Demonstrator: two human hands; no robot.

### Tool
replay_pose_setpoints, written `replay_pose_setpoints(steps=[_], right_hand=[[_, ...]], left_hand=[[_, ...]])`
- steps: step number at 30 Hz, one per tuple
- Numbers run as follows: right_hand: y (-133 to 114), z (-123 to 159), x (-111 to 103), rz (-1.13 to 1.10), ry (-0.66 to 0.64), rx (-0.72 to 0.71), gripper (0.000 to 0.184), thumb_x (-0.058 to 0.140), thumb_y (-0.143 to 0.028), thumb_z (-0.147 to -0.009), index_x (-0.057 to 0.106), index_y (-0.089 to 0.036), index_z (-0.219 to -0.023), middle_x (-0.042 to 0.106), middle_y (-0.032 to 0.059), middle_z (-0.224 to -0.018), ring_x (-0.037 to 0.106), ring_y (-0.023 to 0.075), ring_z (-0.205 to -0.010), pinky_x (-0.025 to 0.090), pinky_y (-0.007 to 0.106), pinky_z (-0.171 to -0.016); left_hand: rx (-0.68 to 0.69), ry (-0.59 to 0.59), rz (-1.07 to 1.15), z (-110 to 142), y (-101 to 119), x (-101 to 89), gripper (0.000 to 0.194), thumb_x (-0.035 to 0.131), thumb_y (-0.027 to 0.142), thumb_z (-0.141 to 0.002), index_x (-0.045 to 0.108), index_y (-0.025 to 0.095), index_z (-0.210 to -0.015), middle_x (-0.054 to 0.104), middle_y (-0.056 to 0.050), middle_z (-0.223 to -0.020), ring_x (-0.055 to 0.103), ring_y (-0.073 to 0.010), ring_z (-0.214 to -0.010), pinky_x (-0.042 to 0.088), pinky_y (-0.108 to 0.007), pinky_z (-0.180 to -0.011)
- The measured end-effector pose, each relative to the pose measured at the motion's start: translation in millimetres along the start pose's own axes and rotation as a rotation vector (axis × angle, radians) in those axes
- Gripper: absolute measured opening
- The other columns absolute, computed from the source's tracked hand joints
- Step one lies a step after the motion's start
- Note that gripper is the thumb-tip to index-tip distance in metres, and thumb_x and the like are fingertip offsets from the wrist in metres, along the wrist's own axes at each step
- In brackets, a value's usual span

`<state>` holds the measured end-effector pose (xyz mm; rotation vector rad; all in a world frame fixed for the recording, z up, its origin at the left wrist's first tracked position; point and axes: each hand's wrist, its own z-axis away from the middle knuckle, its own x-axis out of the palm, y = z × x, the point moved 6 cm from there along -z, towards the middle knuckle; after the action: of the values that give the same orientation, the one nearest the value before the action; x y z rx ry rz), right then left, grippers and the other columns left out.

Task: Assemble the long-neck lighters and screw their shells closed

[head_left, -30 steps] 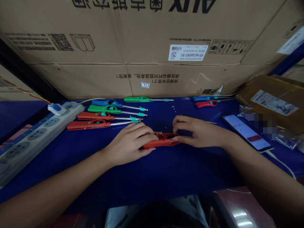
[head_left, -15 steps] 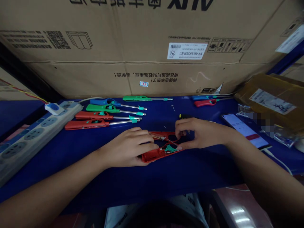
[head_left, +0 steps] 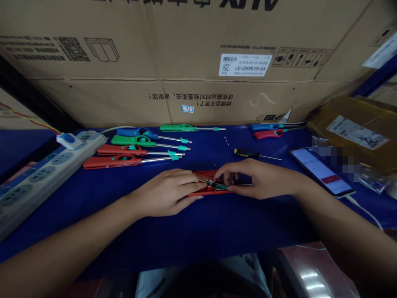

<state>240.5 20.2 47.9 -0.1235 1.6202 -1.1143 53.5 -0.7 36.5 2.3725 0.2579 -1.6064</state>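
An opened red lighter casing (head_left: 214, 191) lies on the blue tabletop between my hands, with thin wires and a green part (head_left: 221, 187) inside it. My left hand (head_left: 169, 192) grips the casing's left end, fingers over the top and thumb along the near side. At the right part of the casing, my right hand (head_left: 263, 180) has its fingers curled, index fingertip on the far edge and thumb by the green part. Its fingers partly hide the inside. Beyond the right hand lies a black and yellow screwdriver (head_left: 246, 153).
Several long-nosed lighters, including a red one (head_left: 111, 162) and a green one (head_left: 135, 141), lie at the back left. Blue (head_left: 266, 127) and red lighters (head_left: 268, 134) are at the back right. A power strip (head_left: 46, 174) stands left, a phone (head_left: 322, 171) right. Cardboard (head_left: 192, 91) walls the back.
The near red casing piece has shifted up and closer to the far one. My right hand has moved slightly down and inward, uncovering the screwdriver.
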Motion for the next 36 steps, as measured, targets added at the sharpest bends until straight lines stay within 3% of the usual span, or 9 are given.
replay_pose_setpoints(steps=[4,14,22,27,36], right_hand=[[2.3,1.9,3.3,-0.027,-0.049,0.043,0.037,0.057,-0.021,-0.095,0.056,-0.022,-0.132,0.068,0.0017,-0.095,0.062,0.0131,-0.079,0.047,0.025,-0.068],[8.6,2.7,7.4,-0.089,-0.134,0.102,0.040,0.057,-0.025,-0.096,0.053,-0.021,-0.135,0.066,0.0031,-0.098,0.060,0.0129,-0.079,0.046,0.024,-0.065],[8.9,-1.0,-3.2,-0.123,0.023,0.073,0.024,0.052,-0.024,-0.098,0.055,-0.018,-0.121,0.063,0.0019,-0.091,0.059,0.0131,-0.077,0.047,0.026,-0.070],[14.7,-4.1,-6.1,-0.238,0.106,0.086,0.022,0.057,-0.024,-0.095,0.056,-0.018,-0.116,0.061,-0.0005,-0.085,0.055,0.0118,-0.073,0.045,0.025,-0.066],[12.0,-3.0,-7.1,-0.268,0.168,0.019,0.020,0.063,-0.022,-0.093,0.055,-0.020,-0.112,0.064,-0.0001,-0.087,0.060,0.0124,-0.079,0.047,0.026,-0.072]], left_hand=[[-0.013,-0.023,-0.030,0.4,-0.6,2.4,0.034,0.048,0.023,-0.102,0.063,0.016,-0.131,0.073,-0.012,-0.116,0.070,-0.0249,-0.105,0.061,-0.042,-0.093],[-0.012,-0.056,0.062,-0.3,3.8,5.2,0.037,0.046,0.018,-0.102,0.061,0.012,-0.135,0.070,-0.014,-0.118,0.068,-0.0238,-0.110,0.060,-0.039,-0.097],[-0.076,-0.095,0.102,0.6,-0.4,9.2,0.038,0.048,0.019,-0.102,0.059,0.018,-0.138,0.066,-0.011,-0.127,0.067,-0.0218,-0.115,0.059,-0.036,-0.099],[-0.062,-0.082,0.080,-1.2,3.0,9.6,0.036,0.046,0.020,-0.103,0.060,0.014,-0.136,0.063,-0.015,-0.134,0.065,-0.0250,-0.120,0.058,-0.039,-0.102],[-0.110,-0.080,0.119,-1.8,4.0,12.1,0.034,0.049,0.020,-0.102,0.061,0.015,-0.134,0.066,-0.013,-0.120,0.068,-0.0225,-0.108,0.060,-0.035,-0.095]])
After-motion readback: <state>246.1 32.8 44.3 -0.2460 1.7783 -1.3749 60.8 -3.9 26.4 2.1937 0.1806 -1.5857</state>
